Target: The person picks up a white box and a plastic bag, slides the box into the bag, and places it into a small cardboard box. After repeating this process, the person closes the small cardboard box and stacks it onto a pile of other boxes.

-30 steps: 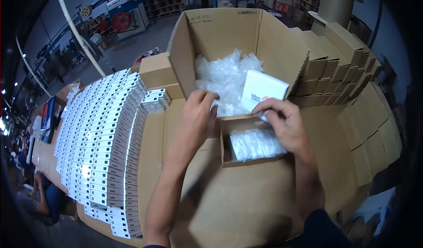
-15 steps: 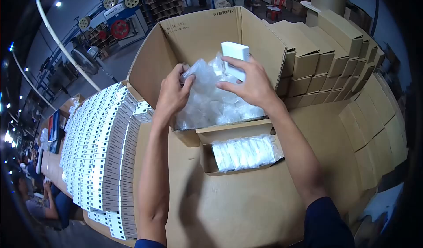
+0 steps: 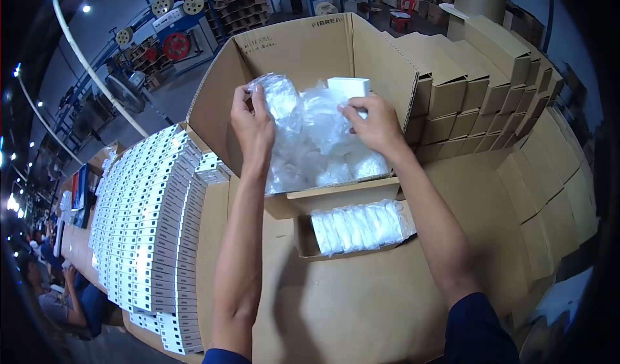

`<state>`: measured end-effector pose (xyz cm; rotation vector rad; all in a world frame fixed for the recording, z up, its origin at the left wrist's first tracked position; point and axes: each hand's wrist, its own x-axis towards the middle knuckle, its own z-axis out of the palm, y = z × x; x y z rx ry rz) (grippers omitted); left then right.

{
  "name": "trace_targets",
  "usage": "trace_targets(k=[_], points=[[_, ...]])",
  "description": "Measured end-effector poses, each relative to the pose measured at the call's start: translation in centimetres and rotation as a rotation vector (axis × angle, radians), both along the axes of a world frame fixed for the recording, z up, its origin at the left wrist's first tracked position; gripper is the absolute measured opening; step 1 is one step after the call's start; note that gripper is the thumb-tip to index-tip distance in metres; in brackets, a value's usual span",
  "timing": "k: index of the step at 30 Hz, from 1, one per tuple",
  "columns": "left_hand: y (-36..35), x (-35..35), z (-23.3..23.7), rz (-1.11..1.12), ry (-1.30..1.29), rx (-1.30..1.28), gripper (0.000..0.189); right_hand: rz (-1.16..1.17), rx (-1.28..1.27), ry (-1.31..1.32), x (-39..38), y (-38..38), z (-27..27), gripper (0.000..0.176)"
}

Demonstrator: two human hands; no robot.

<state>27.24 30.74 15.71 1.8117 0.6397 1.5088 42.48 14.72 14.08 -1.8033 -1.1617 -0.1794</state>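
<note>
Pinched between the thumb and fingers of my left hand (image 3: 254,120) is a clear plastic packet (image 3: 283,102), raised over the large carton (image 3: 294,41). With my right hand (image 3: 374,124), fingers curled, I pinch the edge of a clear plastic bag (image 3: 325,117), just beside the packet. A small white box (image 3: 349,86) is up against those same fingers, partly hidden by them. Below both hands, crumpled clear packets (image 3: 332,170) lie heaped in the carton. Nearer me, a small open cardboard box (image 3: 306,236) holds a row of wrapped packets (image 3: 357,227), with a gap at its left end. Stacked white boxes (image 3: 139,215) cover the left side of the table (image 3: 349,306); folded brown cartons (image 3: 445,99) are piled at the right.
</note>
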Motion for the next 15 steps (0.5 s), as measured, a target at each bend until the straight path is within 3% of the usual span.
trace_targets(k=[3, 6, 7, 10, 11, 15], points=[[0.2, -0.2, 0.1, -0.042, -0.035, -0.071, 0.024, 0.008, 0.034, -0.100, 0.9, -0.1, -0.9, 0.024], [-0.2, 0.0, -0.2, 0.088, -0.004, 0.105, 0.022, -0.001, 0.029, -0.068, 0.5, 0.0, -1.0, 0.020], [-0.4, -0.4, 0.1, 0.109, 0.125, 0.069, 0.024, -0.019, 0.057, -0.056, 0.3, 0.0, -1.0, 0.021], [1.2, -0.2, -0.9, 0.196, 0.178, 0.386, 0.035, -0.020, 0.103, 0.038, 0.2, -0.2, -0.4, 0.021], [1.1, 0.0, -1.6, 0.315, 0.164, 0.525, 0.040, -0.050, 0.126, 0.083, -0.1, -0.1, -0.2, 0.022], [-4.0, -0.4, -1.2, 0.058, 0.285, 0.170, 0.042, -0.172, 0.218, 0.025, -1.1, 0.4, -0.3, 0.026]])
